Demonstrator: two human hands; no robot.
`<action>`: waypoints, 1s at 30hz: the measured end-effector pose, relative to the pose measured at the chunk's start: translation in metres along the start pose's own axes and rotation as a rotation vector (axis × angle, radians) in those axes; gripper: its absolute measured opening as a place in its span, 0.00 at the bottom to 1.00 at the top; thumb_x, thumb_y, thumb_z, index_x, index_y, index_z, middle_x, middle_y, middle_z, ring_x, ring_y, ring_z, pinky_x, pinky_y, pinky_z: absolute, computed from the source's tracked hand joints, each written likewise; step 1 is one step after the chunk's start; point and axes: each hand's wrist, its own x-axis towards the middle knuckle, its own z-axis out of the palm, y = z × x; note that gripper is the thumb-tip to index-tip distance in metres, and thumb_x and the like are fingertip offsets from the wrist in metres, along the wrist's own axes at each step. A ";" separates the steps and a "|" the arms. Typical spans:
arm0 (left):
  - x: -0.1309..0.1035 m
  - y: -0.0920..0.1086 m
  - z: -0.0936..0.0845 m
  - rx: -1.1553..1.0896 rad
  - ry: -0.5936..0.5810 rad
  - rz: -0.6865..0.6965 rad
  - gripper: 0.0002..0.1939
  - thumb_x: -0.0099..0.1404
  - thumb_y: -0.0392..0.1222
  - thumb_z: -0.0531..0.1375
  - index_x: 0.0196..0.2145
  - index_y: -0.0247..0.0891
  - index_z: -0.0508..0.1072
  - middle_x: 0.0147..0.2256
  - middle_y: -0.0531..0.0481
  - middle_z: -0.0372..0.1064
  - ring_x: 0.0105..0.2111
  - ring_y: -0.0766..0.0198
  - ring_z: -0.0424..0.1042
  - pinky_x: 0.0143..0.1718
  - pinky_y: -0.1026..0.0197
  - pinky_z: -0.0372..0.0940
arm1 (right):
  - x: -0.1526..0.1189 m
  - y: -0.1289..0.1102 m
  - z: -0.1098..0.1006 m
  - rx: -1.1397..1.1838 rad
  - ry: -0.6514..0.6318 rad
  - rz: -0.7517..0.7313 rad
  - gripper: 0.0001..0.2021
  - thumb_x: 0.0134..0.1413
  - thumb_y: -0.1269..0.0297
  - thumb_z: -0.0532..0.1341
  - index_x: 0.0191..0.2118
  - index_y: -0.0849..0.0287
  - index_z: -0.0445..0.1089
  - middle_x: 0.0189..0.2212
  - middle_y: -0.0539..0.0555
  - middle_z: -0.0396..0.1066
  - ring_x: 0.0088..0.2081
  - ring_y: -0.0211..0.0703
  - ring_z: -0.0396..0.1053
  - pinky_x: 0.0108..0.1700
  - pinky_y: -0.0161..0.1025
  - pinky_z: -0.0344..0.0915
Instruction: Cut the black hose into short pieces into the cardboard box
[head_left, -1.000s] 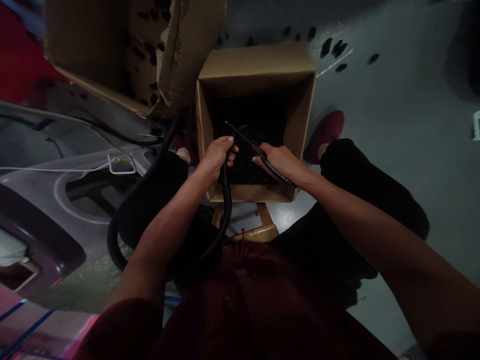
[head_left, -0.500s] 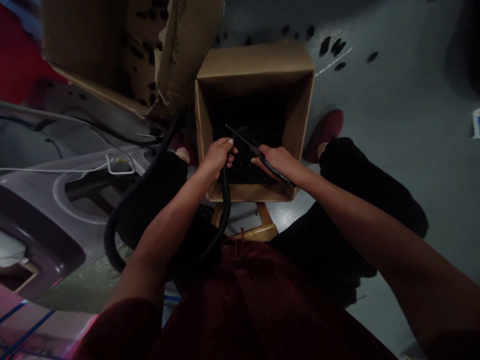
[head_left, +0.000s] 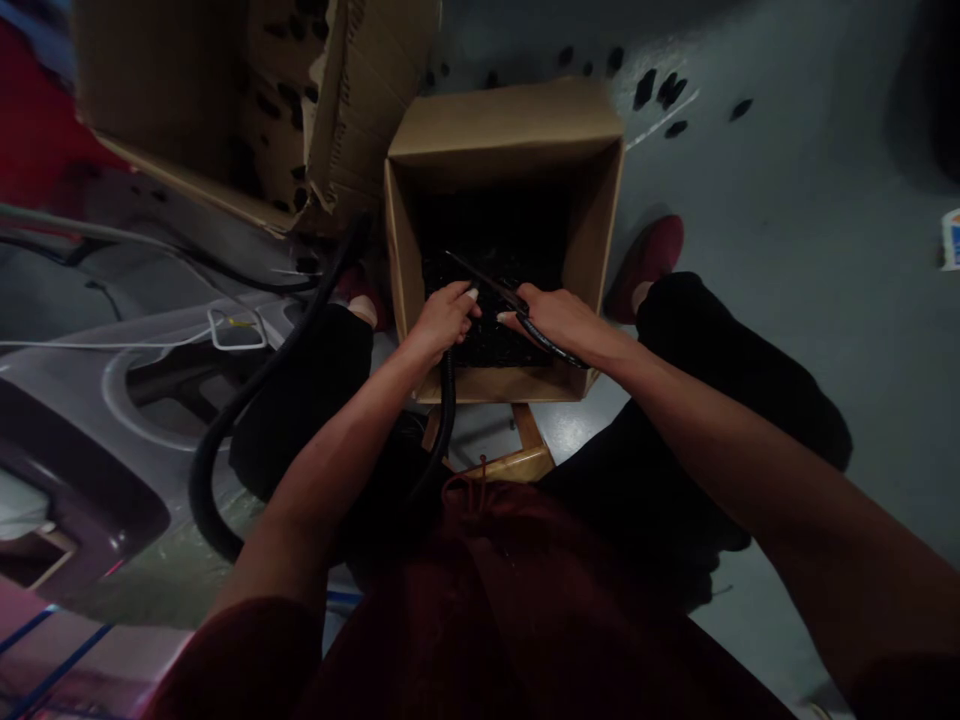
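Observation:
My left hand (head_left: 446, 320) is closed around a long black hose (head_left: 448, 392), close to its end. The hose hangs below the fingers and loops round past my left leg. In my right hand (head_left: 556, 315) is a pair of scissors (head_left: 504, 291) with dark handles, the blades pointing up and left, near the hose end. Whether the blades touch the hose is too dark to make out. Both hands are above an open cardboard box (head_left: 508, 132) with many small black pieces (head_left: 495, 345) at its bottom.
A larger torn cardboard box (head_left: 375, 110) with black pieces stands at the upper left. Black scraps (head_left: 670, 90) lie on the grey floor. To the left are a grey plastic stool (head_left: 82, 385) and cables (head_left: 187, 255). A wooden stool (head_left: 517, 464) is beneath me.
My left hand has moved slightly down and right, closer to the right hand, with the hose. The scissors stay almost in place. The hose loop at left has swung a little outward.

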 end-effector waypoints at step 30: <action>-0.015 0.051 -0.026 -0.546 0.045 0.084 0.10 0.64 0.29 0.50 0.42 0.33 0.68 0.29 0.52 0.71 0.21 0.73 0.64 0.22 0.70 0.59 | -0.008 0.007 -0.027 0.163 0.124 -0.106 0.24 0.62 0.45 0.49 0.52 0.58 0.63 0.44 0.64 0.74 0.43 0.60 0.73 0.40 0.45 0.64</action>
